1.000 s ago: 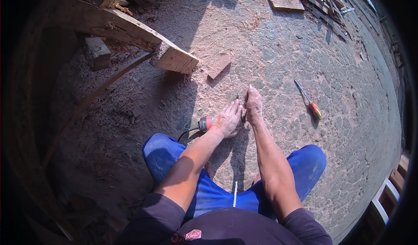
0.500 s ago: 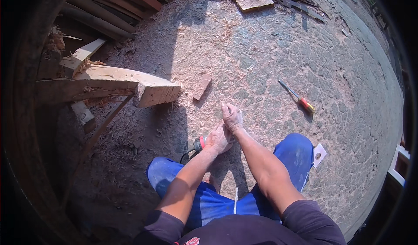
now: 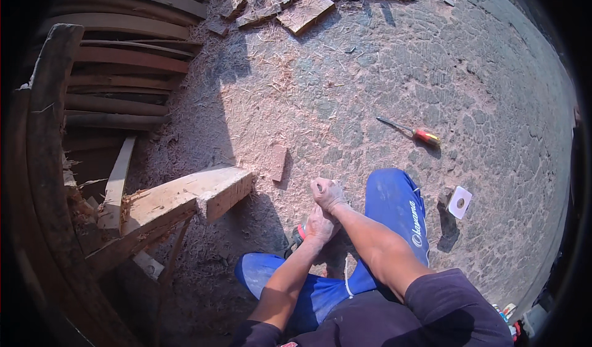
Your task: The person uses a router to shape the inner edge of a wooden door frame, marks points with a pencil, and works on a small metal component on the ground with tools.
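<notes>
Looking down, my left hand [image 3: 321,225] lies over a red-and-grey tool [image 3: 301,232] by my left knee [image 3: 250,270]. Its long way slants: the end I see points left and back. My right hand [image 3: 327,194] is curled; I can't tell what either grips. The beam [image 3: 228,196] ends to the left; open ground [image 3: 357,156] reaches the screwdriver [image 3: 425,137].

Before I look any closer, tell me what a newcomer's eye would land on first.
The bright blue trousers, low in the picture, likely catch the eye first. Next comes the screwdriver with its red and yellow handle, lying on the ground right of centre. Just below the centre, the left hand and right hand sit close together by a mostly hidden tool with a red band.
</notes>
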A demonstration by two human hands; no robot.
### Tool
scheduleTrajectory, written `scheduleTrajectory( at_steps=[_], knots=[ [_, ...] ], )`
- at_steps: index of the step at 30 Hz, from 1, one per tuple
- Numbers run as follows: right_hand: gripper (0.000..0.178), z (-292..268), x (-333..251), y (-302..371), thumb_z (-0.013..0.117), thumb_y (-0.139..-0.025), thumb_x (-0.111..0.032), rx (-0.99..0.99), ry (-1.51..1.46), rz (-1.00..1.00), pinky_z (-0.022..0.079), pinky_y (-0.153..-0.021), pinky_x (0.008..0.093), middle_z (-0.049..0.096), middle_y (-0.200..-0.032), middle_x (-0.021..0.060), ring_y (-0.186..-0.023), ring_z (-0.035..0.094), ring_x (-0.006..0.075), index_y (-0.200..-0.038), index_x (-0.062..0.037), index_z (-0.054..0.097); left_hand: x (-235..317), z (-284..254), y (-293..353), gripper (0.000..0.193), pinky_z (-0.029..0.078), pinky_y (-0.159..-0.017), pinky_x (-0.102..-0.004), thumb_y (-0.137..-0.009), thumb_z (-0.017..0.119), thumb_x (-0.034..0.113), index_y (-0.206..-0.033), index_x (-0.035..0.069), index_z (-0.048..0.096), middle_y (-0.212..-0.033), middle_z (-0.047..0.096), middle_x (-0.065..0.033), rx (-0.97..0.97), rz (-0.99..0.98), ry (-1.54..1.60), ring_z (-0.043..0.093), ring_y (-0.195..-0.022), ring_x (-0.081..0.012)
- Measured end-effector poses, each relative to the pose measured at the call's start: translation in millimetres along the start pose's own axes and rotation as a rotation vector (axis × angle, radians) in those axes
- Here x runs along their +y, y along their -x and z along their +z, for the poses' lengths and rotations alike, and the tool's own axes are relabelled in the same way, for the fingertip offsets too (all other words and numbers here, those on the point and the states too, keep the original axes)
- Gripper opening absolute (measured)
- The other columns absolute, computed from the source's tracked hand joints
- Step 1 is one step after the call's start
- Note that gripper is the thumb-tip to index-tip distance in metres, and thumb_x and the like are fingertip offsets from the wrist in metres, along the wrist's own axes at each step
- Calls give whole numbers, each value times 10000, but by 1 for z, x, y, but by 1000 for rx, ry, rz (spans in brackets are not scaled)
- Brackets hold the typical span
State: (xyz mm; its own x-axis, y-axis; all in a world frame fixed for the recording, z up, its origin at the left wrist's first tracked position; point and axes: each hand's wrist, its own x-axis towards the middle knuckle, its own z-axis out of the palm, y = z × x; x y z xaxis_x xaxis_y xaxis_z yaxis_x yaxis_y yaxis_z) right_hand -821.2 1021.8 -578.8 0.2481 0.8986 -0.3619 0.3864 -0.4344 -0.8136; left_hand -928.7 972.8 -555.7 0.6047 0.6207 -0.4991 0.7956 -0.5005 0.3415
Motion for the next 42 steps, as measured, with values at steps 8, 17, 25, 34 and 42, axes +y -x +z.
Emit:
scheduleTrajectory(
  at_steps=[8,17,25,34,42],
  knots=[
    [322,7,9,-3,539,-912,-396,-59,13,26,538,-757,500,699,-877,180,-828,673,412,-846,-115,681,-4,2,-5,375,425,-977,-435,-820,616,325,-1107,88,660,-1077,648,-126,-39,36,-56,572,-1086,-316],
    [299,-5,-5,6,554,-918,-350,-19,-16,29,524,-673,496,669,-775,187,-739,651,417,-781,-99,644,-5,12,2,343,420,-984,-441,-843,578,267,-1115,75,656,-1082,652,-129,112,100,-51,576,-1087,-308],
    [304,13,13,-9,537,-883,-406,-55,111,-5,546,-773,486,702,-865,180,-835,678,396,-856,-152,702,-3,2,1,397,486,-884,-449,-803,616,320,-1131,99,648,-1098,658,-154,109,142,-151,595,-1054,-350],
    [310,2,-4,-8,537,-887,-404,-102,87,101,539,-791,474,703,-897,174,-859,675,387,-869,-138,696,-16,20,-2,223,500,-829,-435,-798,601,250,-940,118,711,-958,692,-109,157,150,-247,624,-984,-307],
    [292,6,-2,0,562,-908,-372,13,92,23,531,-703,493,676,-765,187,-742,663,403,-787,-125,660,1,-7,0,374,446,-930,-431,-819,609,306,-1119,89,660,-1089,658,-131,-26,77,-92,577,-1066,-332]
  ],
)
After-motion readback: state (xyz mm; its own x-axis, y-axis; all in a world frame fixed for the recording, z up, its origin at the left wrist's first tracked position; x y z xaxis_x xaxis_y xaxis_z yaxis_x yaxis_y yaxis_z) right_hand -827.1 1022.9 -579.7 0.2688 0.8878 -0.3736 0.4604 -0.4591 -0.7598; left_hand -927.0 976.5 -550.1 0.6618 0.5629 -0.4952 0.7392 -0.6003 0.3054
